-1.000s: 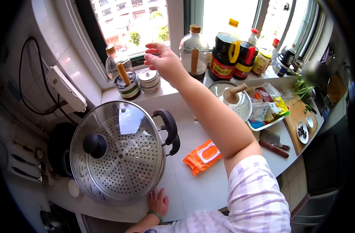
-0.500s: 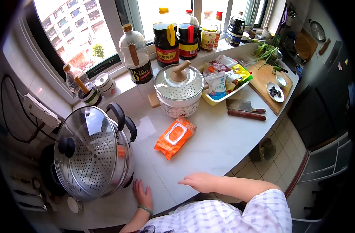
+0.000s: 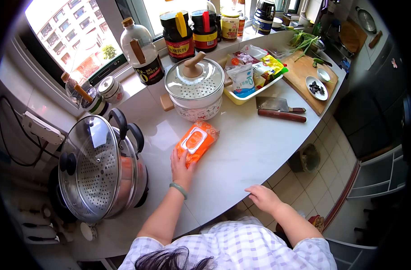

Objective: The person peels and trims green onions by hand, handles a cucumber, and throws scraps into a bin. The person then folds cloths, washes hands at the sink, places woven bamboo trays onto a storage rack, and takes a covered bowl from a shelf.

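My left hand point(image 3: 182, 170), with a green bangle at the wrist, is at the near end of an orange pack of wet wipes point(image 3: 203, 140). Its fingers and thumb straddle that end, and part of the pack is hidden under them. The pack lies on the white countertop point(image 3: 241, 157), its white-rimmed lid facing up. Near the counter's front edge hangs my right hand point(image 3: 265, 198), holding nothing, fingers loosely bent and apart. Just behind the pack stands a patterned pot point(image 3: 198, 108) under a glass lid point(image 3: 189, 83) with a wooden knob.
A large steel steamer point(image 3: 133, 180) with its tilted glass lid point(image 3: 86, 171) stands left. A cleaver point(image 3: 272, 104) and a brown-handled tool point(image 3: 282, 115) lie right, near a tray point(image 3: 252, 97) of packets and a cutting board point(image 3: 295, 74). Sauce bottles point(image 3: 176, 38) line the windowsill.
My left hand has moved from the counter beside the steamer forward onto the wipes pack. My right hand has shifted right, toward the counter edge. The view has shifted a little.
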`<state>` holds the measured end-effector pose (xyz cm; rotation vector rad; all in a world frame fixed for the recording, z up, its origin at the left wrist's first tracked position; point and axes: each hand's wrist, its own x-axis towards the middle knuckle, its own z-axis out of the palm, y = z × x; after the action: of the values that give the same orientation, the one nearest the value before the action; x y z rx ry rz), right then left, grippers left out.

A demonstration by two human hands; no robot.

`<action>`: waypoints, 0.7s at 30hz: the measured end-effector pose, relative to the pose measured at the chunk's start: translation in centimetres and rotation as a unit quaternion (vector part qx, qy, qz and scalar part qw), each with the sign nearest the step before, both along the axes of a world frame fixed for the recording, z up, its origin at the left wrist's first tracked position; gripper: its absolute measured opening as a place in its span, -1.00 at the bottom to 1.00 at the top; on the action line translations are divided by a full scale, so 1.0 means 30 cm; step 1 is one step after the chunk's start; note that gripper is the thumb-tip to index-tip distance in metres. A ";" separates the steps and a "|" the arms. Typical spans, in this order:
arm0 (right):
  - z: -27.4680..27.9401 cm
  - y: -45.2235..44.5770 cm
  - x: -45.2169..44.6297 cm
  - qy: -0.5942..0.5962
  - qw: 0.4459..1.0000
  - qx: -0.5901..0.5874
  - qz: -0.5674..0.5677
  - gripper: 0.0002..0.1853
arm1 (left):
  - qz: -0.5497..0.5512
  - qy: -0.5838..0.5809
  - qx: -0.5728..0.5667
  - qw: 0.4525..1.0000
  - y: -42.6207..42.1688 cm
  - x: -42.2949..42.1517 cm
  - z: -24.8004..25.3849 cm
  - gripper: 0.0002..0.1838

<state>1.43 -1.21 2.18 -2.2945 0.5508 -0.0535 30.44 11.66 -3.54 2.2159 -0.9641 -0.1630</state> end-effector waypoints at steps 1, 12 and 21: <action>0.004 -0.050 -0.012 -0.016 0.999 -0.041 -0.004 -0.74 | 0.019 -0.004 -0.006 1.000 -0.011 -0.003 0.004 -0.43; -0.167 -1.009 -0.055 0.058 0.940 -0.300 -0.153 -0.45 | -0.042 -0.024 0.013 0.999 -0.158 -0.384 0.037 -0.56; -0.246 -1.158 -0.054 0.017 0.971 -0.231 -0.059 -0.69 | -0.015 0.333 -0.038 0.942 -0.561 -0.609 -0.029 -0.57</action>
<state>-0.19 -35.96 -5.19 -2.7130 0.7562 -0.2216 12.17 -5.18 -4.42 1.8652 -0.6047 -0.8156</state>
